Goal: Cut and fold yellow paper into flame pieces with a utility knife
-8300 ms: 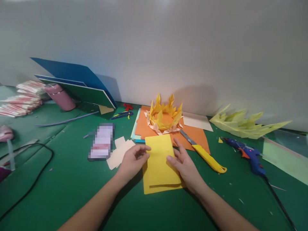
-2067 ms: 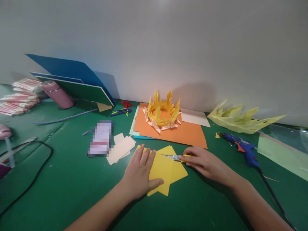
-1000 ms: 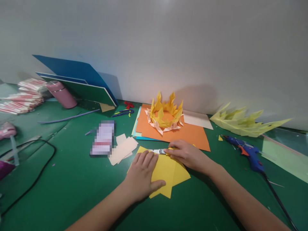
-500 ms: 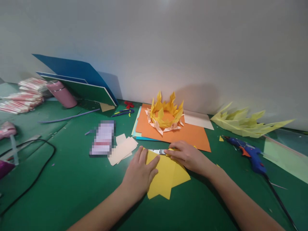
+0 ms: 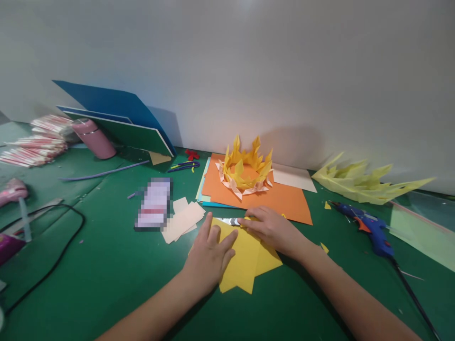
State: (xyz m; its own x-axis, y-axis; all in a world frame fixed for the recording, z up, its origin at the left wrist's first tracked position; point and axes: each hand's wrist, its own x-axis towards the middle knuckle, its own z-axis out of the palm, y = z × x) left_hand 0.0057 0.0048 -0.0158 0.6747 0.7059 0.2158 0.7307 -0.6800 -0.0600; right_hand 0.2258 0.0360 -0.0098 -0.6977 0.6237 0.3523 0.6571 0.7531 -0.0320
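My left hand (image 5: 209, 255) lies flat with fingers spread on folded yellow paper (image 5: 249, 260) that rests on the green mat (image 5: 106, 265). My right hand (image 5: 272, 229) is closed around a yellow utility knife, whose metal blade (image 5: 227, 221) pokes out leftward along the paper's far edge, just beyond my left fingertips. The knife's handle is mostly hidden under my fingers.
Behind the hands, an orange sheet (image 5: 287, 201) carries a yellow paper crown (image 5: 245, 170). Cream paper pieces (image 5: 183, 220) and a blurred phone (image 5: 154, 203) lie left. A blue glue gun (image 5: 366, 225) and pale yellow folded shapes (image 5: 366, 182) sit right. A black cable (image 5: 53, 265) loops at left.
Since the earliest frame my right hand picked up the knife and the paper was turned. Over the last second the blade slid slightly left along the paper's far edge; my left hand stayed pressing.
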